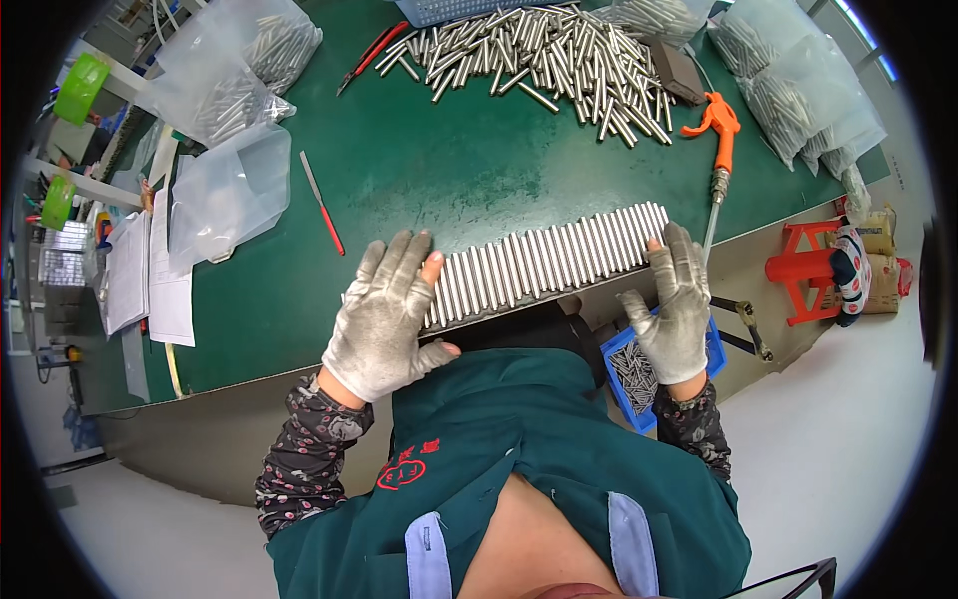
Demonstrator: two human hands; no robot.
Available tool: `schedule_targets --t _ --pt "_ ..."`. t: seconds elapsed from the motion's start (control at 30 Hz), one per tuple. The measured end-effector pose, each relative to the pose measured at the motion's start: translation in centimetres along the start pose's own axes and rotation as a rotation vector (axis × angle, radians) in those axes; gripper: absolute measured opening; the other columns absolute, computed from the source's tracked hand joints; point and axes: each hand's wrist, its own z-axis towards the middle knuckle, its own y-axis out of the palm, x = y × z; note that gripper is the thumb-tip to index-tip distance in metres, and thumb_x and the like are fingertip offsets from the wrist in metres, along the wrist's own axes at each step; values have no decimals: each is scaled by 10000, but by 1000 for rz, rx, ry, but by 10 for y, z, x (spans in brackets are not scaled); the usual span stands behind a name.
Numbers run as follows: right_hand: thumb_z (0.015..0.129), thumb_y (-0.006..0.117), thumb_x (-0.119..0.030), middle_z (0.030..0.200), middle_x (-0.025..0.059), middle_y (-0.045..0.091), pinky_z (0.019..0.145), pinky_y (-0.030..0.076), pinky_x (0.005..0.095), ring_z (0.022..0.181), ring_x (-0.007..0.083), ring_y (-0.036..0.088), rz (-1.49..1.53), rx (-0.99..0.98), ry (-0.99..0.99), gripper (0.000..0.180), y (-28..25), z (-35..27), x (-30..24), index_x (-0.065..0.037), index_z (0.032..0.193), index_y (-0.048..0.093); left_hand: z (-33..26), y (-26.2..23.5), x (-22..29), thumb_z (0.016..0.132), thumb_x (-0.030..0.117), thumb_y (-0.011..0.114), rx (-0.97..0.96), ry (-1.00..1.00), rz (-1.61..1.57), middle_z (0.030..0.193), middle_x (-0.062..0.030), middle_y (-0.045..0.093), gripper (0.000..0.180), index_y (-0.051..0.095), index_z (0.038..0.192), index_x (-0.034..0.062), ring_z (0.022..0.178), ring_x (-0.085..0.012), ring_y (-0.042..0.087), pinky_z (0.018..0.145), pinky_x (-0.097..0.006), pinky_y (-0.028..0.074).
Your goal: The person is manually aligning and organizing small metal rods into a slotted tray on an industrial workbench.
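A row of shiny metal pins (544, 260) lies side by side along the front edge of the green table. My left hand (384, 314), in a grey-white glove with bare thumb and fingertip showing, rests flat against the row's left end, fingers stretched out. At the right end, my right hand (671, 304) wears a similar glove, its fingers extended and thumb apart, touching or very near the last pins. Neither hand grips anything. Farther back, a large loose heap of the same kind of pins (559, 65) covers the table.
A red-handled file (324, 205) and red pliers (371, 58) lie left on the green table (399, 170). An orange air gun (718, 130) lies right. Plastic bags of pins (788, 90) stand at both far corners. Below the edge sits a blue bin (639, 419) with small metal pieces.
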Motion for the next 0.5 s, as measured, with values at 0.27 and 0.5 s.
schedule_targets --t 0.27,0.5 --pt "833 619 -408 1304 240 485 1033 352 470 1222 404 456 5 -55 53 580 -13 5 6 -20 1252 517 14 1 9 756 599 556 44 9 -3 1410 -223 360 899 310 1408 31 1326 -389 324 1118 -505 193" --pt "819 599 -336 1099 193 599 848 461 425 1000 343 578 -105 306 218 400 -34 65 52 -26 1070 568 15 7 7 907 477 407 71 30 21 1344 -244 428 677 310 1407 30 1248 -425 400 1071 -548 240"
